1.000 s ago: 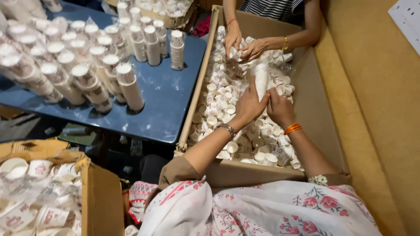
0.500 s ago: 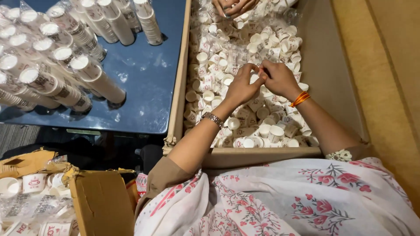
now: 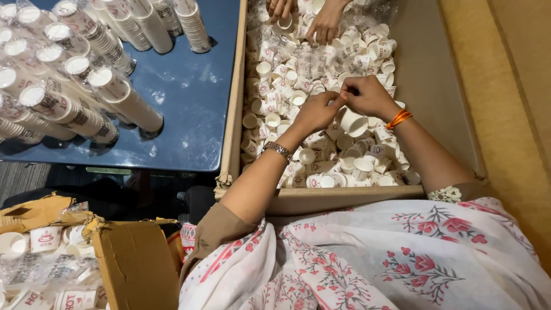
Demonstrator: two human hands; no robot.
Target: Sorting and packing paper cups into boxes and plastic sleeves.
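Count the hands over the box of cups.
4: left hand and right hand meet mid-box; two hands of another person, and, at its far end.

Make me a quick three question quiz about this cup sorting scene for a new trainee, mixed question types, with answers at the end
1. True or false: the person's left hand and right hand meet, fingers pinched, over the big cardboard box of loose paper cups.
2. Which wrist wears the orange band: A left, B right?
3. What stands on the blue table?

Key: 1 true. 2 B. 3 Wrapped stacks of cups.
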